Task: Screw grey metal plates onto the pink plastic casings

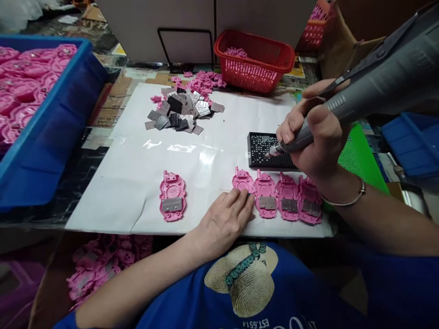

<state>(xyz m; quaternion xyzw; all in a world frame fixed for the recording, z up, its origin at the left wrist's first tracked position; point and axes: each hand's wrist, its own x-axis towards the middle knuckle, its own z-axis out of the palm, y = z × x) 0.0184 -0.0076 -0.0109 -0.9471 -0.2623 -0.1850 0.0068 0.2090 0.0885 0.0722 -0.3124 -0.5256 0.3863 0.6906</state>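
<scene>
In my right hand (318,123) is a grey electric screwdriver (363,87), my fingers wrapped round its front part. Its tip points down at a black screw tray (254,157) with small silvery screws in its holes; whether it touches one I cannot tell. My left hand (224,219) lies over the lower half of a pink plastic shell (243,179), fingers closed down on it, hiding that part. To its right stand three more pink shells (266,194) in a row, each with a grey metal plate. One separate pink shell (172,189) with a plate lies to the left.
Metal plates (185,109) and small pink parts (206,82) lie heaped at the back, near a red basket (257,75). On the left is a blue crate (51,178) of pink shells. A green tray (363,155) lies right; plated pink shells (99,260) fill a container below.
</scene>
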